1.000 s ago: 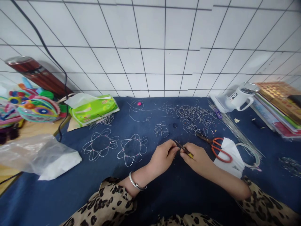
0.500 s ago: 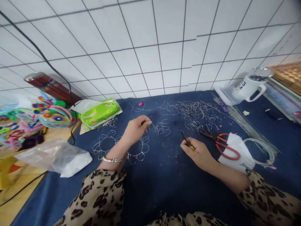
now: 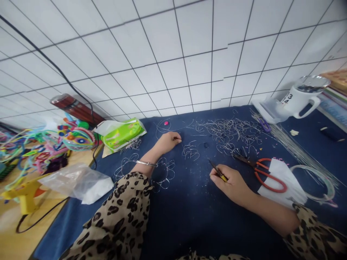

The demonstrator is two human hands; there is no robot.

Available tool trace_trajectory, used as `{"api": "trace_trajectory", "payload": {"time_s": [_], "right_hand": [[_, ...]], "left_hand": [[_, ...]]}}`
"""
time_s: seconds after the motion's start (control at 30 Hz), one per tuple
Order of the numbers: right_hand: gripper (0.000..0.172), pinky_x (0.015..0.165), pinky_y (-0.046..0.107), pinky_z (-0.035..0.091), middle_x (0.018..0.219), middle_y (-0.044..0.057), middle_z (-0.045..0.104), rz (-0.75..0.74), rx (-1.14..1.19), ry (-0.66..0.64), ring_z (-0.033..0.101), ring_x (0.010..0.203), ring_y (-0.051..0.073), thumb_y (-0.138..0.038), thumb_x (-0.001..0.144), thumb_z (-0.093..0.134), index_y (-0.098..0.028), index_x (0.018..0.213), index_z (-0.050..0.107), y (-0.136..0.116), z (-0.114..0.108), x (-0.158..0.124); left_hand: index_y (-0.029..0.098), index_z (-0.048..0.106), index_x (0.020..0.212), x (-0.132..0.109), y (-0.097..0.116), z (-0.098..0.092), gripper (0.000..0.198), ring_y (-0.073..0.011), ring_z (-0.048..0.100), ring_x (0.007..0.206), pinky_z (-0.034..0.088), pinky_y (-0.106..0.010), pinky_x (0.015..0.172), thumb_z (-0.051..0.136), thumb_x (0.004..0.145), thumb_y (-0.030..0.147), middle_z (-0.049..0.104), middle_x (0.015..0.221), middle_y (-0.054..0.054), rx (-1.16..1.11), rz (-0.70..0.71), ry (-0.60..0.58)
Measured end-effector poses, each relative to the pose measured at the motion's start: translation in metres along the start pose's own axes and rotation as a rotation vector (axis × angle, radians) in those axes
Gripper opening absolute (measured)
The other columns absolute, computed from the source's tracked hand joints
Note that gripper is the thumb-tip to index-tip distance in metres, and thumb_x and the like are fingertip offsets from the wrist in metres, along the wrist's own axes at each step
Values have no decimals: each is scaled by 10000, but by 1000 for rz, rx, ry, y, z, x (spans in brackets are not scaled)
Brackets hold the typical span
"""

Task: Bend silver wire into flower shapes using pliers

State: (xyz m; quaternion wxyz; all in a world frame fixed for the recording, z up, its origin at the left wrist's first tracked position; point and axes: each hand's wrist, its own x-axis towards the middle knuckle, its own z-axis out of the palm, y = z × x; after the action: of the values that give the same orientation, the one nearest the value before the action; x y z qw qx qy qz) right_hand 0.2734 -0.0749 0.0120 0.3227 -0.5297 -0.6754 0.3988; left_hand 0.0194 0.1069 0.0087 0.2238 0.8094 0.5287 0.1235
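Observation:
My left hand (image 3: pixel 168 142) reaches forward over the dark blue cloth, thumb and fingers pinched together. Whatever sits between its fingertips is too small to make out. Just to its right lies a small cluster of bent wire pieces (image 3: pixel 190 151). My right hand (image 3: pixel 230 182) is closed around small pliers (image 3: pixel 218 170) with a yellow handle, their dark jaws pointing up and left. Below my left forearm lie wire loops bent into petal shapes (image 3: pixel 166 173), partly hidden by the sleeve. A larger tangle of wire (image 3: pixel 230 130) spreads toward the wall.
Orange-handled scissors (image 3: pixel 271 175) rest on white paper at right, beside a clear coil (image 3: pixel 316 184) and straight wires (image 3: pixel 300 151). A white mug (image 3: pixel 303 99) stands behind. At left are a green packet (image 3: pixel 123 134), a plastic bag (image 3: pixel 78 180) and a yellow glue gun (image 3: pixel 25 195).
My left hand has moved slightly forward and right, and the thin wire seen at its fingertips no longer shows. My right hand still grips the pliers. The view has shifted a little.

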Motion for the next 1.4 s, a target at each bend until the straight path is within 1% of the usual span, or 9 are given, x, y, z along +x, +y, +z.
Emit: {"api": "trace_trajectory", "payload": {"time_s": [0.13, 0.27, 0.4, 0.57, 0.73, 0.87, 0.97, 1.17, 1.4], "right_hand": [[75, 634, 237, 388, 712, -29, 541, 11, -8, -6, 506, 652, 112, -239, 822, 483, -206, 780, 535, -1, -1, 1], [80, 637, 238, 388, 715, -26, 547, 14, -16, -6, 512, 660, 114, -234, 821, 479, -203, 773, 535, -2, -1, 1], [79, 643, 240, 391, 720, -22, 558, 15, -18, 1, 521, 668, 118, -233, 816, 482, -201, 769, 537, -3, 0, 1], [82, 634, 239, 391, 717, -21, 567, -3, -17, 11, 525, 661, 119, -230, 808, 480, -202, 765, 543, -2, -1, 0], [83, 629, 239, 390, 699, -24, 560, -17, -25, 9, 523, 650, 117, -226, 803, 482, -201, 766, 552, 0, 0, -1], [95, 631, 240, 389, 703, -23, 552, -33, -16, 8, 517, 650, 118, -244, 814, 471, -200, 777, 546, 0, 1, -3], [96, 628, 238, 384, 698, -26, 543, -43, -25, 11, 509, 647, 115, -248, 818, 471, -199, 773, 541, 0, 0, -4], [107, 642, 234, 392, 710, -25, 542, -91, -21, -9, 509, 658, 111, -254, 825, 471, -192, 786, 549, -1, -1, -8], [137, 670, 233, 390, 736, -20, 564, -80, -38, 52, 521, 688, 114, -295, 838, 488, -194, 813, 577, 3, 1, -11]], "left_hand": [[200, 656, 816, 8, 8, -4, 149, -131, 534, 636, 377, -245, 607, 533, 770, 268, 633, 728, -5, 42, 29, 5], [199, 657, 797, 19, 22, 11, 128, -143, 547, 663, 389, -252, 631, 578, 758, 292, 639, 737, -18, 66, 56, -24], [193, 642, 774, 26, 31, 27, 116, -153, 555, 660, 385, -250, 602, 625, 732, 300, 640, 751, -28, 91, 57, -47], [173, 611, 718, 23, 38, 36, 89, -158, 560, 685, 393, -256, 631, 598, 755, 253, 627, 776, -43, 124, 62, -41], [176, 570, 761, 8, 41, 21, 73, -158, 556, 734, 392, -255, 678, 542, 799, 231, 616, 811, -40, 125, 81, 26], [188, 539, 793, -6, 40, 2, 81, -157, 540, 696, 368, -254, 639, 495, 834, 243, 604, 778, -27, 114, 64, 103], [193, 541, 791, -13, 41, -5, 55, -162, 531, 660, 351, -261, 619, 527, 814, 241, 597, 737, -23, 96, 44, 136], [192, 529, 759, -30, 49, 0, 102, -125, 514, 552, 364, -236, 570, 503, 829, 261, 561, 619, 13, -56, 48, 155], [187, 518, 841, -78, 63, 21, 183, -89, 525, 546, 406, -191, 534, 411, 887, 329, 560, 688, 23, -284, 80, 142]]}}
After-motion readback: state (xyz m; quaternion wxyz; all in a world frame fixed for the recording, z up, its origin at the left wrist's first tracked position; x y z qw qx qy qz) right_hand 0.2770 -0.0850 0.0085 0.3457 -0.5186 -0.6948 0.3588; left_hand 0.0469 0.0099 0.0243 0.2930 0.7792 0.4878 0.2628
